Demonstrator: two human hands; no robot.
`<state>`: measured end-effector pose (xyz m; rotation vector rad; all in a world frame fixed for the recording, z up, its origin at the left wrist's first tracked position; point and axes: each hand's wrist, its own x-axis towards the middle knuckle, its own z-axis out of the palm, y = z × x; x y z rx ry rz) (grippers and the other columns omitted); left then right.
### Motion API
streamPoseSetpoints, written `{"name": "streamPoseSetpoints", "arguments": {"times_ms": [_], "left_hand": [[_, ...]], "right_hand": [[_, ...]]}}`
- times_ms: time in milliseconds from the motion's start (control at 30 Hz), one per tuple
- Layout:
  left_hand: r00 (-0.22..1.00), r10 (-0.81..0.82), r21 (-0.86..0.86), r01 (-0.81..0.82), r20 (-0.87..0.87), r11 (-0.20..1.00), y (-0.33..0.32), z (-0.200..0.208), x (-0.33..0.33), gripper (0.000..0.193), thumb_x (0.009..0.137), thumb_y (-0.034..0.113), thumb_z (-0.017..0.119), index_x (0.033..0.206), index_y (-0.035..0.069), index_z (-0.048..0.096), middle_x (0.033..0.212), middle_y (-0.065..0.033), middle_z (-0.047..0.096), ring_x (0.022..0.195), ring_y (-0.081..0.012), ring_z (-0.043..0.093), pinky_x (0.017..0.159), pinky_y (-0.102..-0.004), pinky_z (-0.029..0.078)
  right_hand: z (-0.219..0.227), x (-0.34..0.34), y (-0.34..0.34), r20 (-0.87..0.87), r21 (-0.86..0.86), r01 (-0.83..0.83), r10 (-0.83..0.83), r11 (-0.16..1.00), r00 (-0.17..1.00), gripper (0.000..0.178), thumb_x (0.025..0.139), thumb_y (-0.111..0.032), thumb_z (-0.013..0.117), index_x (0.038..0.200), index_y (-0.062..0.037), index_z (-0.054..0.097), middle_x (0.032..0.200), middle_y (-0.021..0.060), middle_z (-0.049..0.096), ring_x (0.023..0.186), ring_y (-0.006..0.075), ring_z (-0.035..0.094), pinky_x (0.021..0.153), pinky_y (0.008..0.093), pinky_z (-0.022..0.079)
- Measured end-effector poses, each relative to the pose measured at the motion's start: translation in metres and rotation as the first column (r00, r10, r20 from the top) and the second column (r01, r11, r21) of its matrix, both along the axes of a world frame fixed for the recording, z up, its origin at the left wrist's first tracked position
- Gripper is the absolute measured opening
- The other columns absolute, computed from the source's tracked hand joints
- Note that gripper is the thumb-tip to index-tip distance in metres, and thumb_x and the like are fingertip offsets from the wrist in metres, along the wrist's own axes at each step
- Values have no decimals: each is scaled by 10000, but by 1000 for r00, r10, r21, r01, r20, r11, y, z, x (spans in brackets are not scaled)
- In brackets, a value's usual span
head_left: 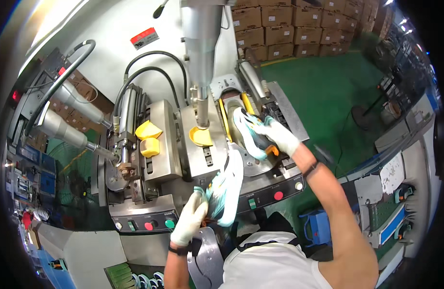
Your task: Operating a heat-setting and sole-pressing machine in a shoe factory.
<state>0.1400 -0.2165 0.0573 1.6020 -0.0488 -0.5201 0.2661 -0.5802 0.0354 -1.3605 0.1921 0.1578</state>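
Note:
White gloves cover both hands. My left hand (190, 219) is closed around one end of a light-blue and teal sneaker (231, 185) with a thick white sole, held in the air in front of the machine. My right hand (278, 136) grips the side of a second sneaker (248, 135), with an orange patch at its near end. That shoe sits in the right station of the press machine, between yellow pads (225, 119). The fingers of my right hand are partly hidden behind the shoe.
A metal press cylinder (201, 53) hangs over the middle station, with yellow pads (148, 137) to its left. Control panels with buttons (278, 195) line the machine's front. Cartons (280, 33) are stacked behind, and a blue crate (318, 226) stands low at right. More shoes (149, 281) lie at lower left.

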Motion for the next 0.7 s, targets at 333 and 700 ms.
{"name": "streamPoseSetpoints", "arguments": {"times_ms": [333,700], "left_hand": [[879,469,582,-428,89,691,133,-105,-270,399,997,151,523,1348,-30,464,1092,-218,643,1052,-331,648,917,-416,505],[483,799,614,-767,359,187,117,-292,-292,482,897,127,606,1324,-51,470,1141,-337,605,1136,-484,574,975,-502,477]], "right_hand": [[-170,172,47,276,-753,172,67,635,959,334,867,-345,689,967,-27,707,843,187,718,709,291,698,645,455,509],[-87,-7,152,527,-806,348,312,479,791,711,983,-289,645,1475,134,352,1498,312,435,1378,401,460,1185,402,324]]}}
